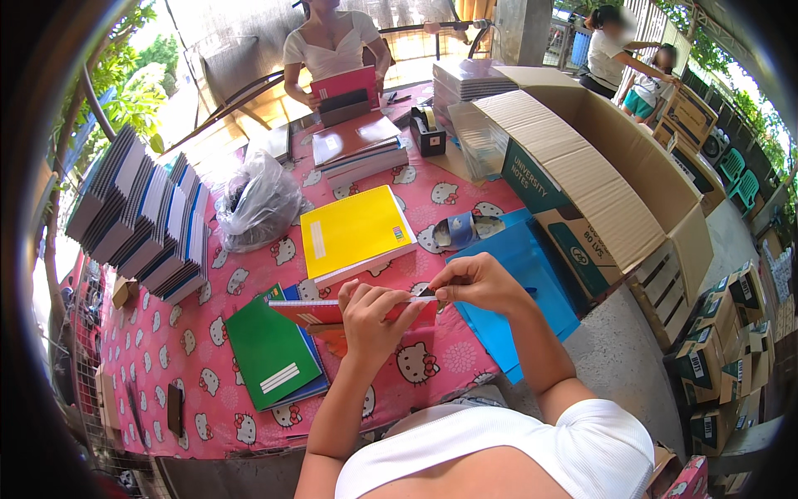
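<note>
In the head view, the tabletop wears a pink cloth printed with white cat faces. Over its near edge, the left hand grasps a red notebook, holding it raised and nearly edge-on. The right hand pinches a small dark piece at the notebook's upper edge; the piece is too small to identify, perhaps a clip or a bit of tape.

Just left of the hands, a green notebook lies partly over a blue notebook. A yellow notebook lies beyond the hands, and blue plastic sheets spread along the right edge. Farther left stand tall stacks of notebooks, beside a clear plastic bag. Toward the far side are a shorter pile and a black tape dispenser. Across the tabletop, a co-worker holds up another red notebook.

A large open carton stands at the right. Beyond it, two people are near more boxes, with green chairs farther right. Small cartons are piled above the concrete floor, and leafy plants show at the left.
</note>
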Tool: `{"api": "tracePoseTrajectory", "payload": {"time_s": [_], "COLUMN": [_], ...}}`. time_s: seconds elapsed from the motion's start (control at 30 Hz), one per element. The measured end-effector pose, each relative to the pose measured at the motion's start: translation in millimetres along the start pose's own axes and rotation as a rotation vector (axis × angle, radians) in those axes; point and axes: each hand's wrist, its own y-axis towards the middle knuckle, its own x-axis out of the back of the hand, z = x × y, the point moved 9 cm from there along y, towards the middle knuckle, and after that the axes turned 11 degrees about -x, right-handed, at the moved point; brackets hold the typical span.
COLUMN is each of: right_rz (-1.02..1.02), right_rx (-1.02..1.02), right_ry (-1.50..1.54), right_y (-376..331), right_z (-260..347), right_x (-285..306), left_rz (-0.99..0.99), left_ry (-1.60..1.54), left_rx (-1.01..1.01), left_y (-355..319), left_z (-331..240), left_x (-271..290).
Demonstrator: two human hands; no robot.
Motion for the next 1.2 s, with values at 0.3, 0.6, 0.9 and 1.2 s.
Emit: {"api": "tracePoseTrajectory", "payload": {"time_s": [0.3,0.6,0.9,1.2], "right_rz": [-0.029,-0.016,-0.105,-0.081], "right_rx": [-0.002,0.081,0.102,0.142], "right_ry": [0.045,0.077,0.116,-0.275], "right_y": [2,2,-10,-21], "right_z": [-10,-6,7,11], "right_x": [6,2,9,-6], "left_rz": [0.003,0.0,0.001,-0.004], "left_ry": [0.005,-0.019,0.059,0.002], "left_rx": [0.005,0.003,0.047,-0.01], "left_y": [1,0,-4,-38], "left_z": [0,1,-6,-19], "left_x": [0,0,-2,4]}}
